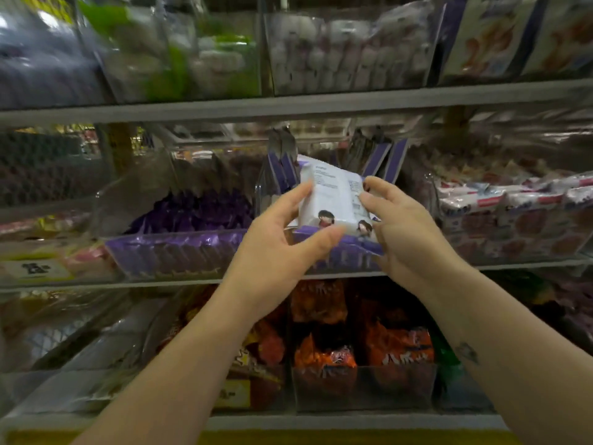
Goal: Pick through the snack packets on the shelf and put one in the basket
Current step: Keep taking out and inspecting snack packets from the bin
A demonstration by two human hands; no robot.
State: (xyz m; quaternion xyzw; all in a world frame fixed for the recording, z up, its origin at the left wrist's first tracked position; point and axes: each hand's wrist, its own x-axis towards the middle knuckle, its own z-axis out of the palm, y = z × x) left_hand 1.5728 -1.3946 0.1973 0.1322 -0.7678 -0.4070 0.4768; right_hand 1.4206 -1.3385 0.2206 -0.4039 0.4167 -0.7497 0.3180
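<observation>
White glossy packet (333,197), pinched at its edges between the left hand (276,248) and right hand (404,232) over the middle shelf's purple packets (179,248), looks slippery and might drop, since no basket shows.

Shop, stocked shelves (288,106), snack packets (179,216)
</observation>
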